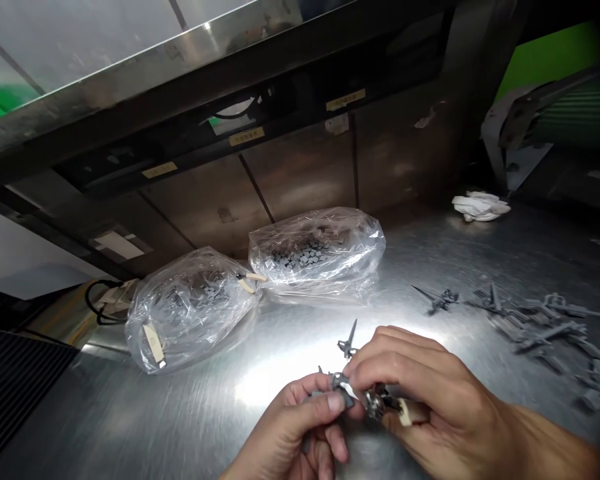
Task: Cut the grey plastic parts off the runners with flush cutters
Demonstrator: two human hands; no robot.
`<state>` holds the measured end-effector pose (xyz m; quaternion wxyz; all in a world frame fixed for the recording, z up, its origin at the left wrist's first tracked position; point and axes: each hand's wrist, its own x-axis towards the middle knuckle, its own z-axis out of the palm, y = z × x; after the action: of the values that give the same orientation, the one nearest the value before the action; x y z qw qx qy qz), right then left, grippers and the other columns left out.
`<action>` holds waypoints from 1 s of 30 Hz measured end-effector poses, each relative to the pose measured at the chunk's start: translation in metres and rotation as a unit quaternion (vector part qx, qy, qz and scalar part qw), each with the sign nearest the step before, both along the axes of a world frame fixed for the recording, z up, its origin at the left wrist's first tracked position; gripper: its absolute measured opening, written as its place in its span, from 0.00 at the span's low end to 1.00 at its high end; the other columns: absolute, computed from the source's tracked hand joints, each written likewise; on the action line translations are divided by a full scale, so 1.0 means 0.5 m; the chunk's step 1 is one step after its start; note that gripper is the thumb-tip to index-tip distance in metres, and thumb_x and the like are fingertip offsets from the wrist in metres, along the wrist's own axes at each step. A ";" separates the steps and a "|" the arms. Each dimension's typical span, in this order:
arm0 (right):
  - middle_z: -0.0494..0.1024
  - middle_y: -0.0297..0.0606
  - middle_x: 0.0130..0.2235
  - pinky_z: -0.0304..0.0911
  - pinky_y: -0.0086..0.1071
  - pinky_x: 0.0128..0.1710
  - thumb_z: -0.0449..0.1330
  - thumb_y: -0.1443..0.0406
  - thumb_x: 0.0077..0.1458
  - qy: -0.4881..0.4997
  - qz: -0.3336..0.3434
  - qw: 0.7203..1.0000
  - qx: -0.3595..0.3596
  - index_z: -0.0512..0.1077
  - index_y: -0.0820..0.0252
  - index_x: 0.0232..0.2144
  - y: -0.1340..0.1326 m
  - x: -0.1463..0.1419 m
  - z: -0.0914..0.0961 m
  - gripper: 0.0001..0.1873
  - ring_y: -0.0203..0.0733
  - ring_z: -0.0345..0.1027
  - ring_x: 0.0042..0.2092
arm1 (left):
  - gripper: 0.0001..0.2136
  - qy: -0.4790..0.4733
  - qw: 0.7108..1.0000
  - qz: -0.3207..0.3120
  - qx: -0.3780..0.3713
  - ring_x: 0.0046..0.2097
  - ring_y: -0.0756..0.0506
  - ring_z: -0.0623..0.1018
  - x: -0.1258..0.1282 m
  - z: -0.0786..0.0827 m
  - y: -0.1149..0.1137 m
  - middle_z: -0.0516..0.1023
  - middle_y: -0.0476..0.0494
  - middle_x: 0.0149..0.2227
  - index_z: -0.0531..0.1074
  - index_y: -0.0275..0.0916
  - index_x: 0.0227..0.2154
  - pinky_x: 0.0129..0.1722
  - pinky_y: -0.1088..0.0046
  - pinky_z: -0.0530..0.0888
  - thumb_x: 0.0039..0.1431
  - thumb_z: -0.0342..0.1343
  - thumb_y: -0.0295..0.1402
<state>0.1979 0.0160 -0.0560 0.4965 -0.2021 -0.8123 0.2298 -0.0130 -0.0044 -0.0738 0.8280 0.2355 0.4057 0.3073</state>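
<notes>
Right hand (445, 400) fingers shut on shiny metal piece (375, 403); left hand (285, 433) pinching grey casting (341, 388) (matte, spiky).

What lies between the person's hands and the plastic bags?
In the head view, a small grey spiked part sits just beyond the right hand, toward the bags.

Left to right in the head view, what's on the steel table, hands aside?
clear bag of gray parts → second clear bag → lone gray part → crumpled white cloth → heap of gray parts
</notes>
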 end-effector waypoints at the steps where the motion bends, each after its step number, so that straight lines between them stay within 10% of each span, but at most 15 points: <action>1: 0.80 0.38 0.36 0.68 0.35 0.37 0.55 0.78 0.56 -0.002 -0.008 1.000 0.011 0.70 0.59 0.46 0.001 0.000 0.000 0.18 0.40 0.73 0.37 | 0.07 -0.009 1.000 0.017 0.001 0.15 0.53 0.72 0.001 -0.002 0.000 0.77 0.50 0.19 0.78 0.35 0.31 0.13 0.85 0.66 0.54 0.70 0.32; 12: 0.83 0.36 0.38 0.71 0.31 0.32 0.64 0.68 0.56 -0.139 -0.058 0.985 -0.083 0.75 0.50 0.42 0.000 0.059 0.033 0.11 0.44 0.78 0.36 | 0.09 -0.025 0.990 0.140 -0.005 0.20 0.54 0.75 0.002 0.002 0.007 0.82 0.45 0.30 0.78 0.32 0.31 0.16 0.83 0.73 0.50 0.73 0.27; 25: 0.83 0.30 0.38 0.69 0.31 0.41 0.60 0.73 0.50 -0.263 0.001 0.942 -0.207 0.75 0.51 0.35 0.001 0.033 0.022 0.12 0.43 0.78 0.41 | 0.08 -0.065 0.997 0.021 0.024 0.13 0.57 0.63 -0.002 0.004 -0.003 0.71 0.51 0.18 0.80 0.34 0.31 0.13 0.84 0.61 0.60 0.66 0.34; 30: 0.83 0.31 0.39 0.69 0.31 0.42 0.61 0.73 0.50 -0.253 -0.012 0.946 -0.202 0.76 0.50 0.36 0.000 0.037 0.017 0.13 0.43 0.78 0.41 | 0.08 -0.039 0.998 0.046 0.015 0.17 0.60 0.62 -0.003 0.012 -0.007 0.76 0.48 0.28 0.80 0.34 0.31 0.13 0.85 0.56 0.55 0.70 0.33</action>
<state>0.2164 0.0158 -0.0476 0.2258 -0.3596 -0.8451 0.3247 -0.0147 -0.0080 -0.0679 0.8245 0.2167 0.3789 0.3600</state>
